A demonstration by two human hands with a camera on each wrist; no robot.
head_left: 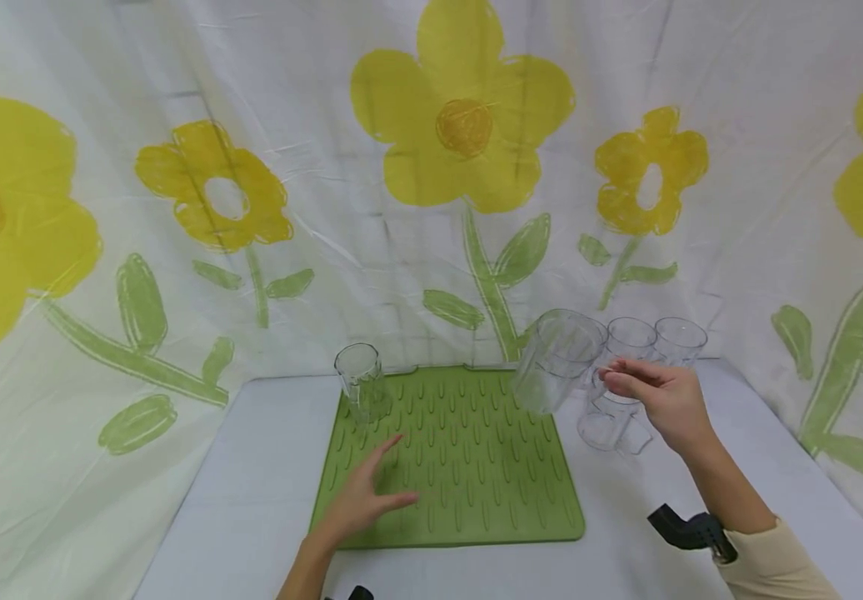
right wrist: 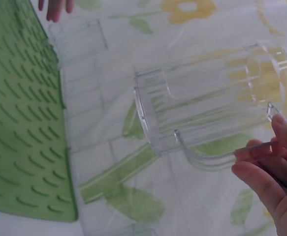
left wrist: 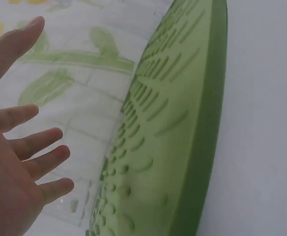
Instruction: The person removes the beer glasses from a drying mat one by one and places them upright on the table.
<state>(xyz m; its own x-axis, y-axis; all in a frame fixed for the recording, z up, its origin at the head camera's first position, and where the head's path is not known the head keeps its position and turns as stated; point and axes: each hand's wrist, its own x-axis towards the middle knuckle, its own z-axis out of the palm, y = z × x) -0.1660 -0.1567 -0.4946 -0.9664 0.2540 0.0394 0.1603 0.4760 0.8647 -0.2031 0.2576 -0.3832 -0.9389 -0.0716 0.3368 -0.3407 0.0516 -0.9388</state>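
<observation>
My right hand pinches the handle of a clear mug, holding it up above the back right corner of a green drying mat. The right wrist view shows the thumb and fingers on the handle and the clear mug with nothing visible inside. Over the left front of the mat hovers my left hand, fingers spread and holding nothing. Another clear mug stands at the mat's back left corner.
Right of the mat stand more clear mugs, including one at the back right and one nearer, partly behind my right hand. A white table lies underneath. A flower-printed curtain hangs behind.
</observation>
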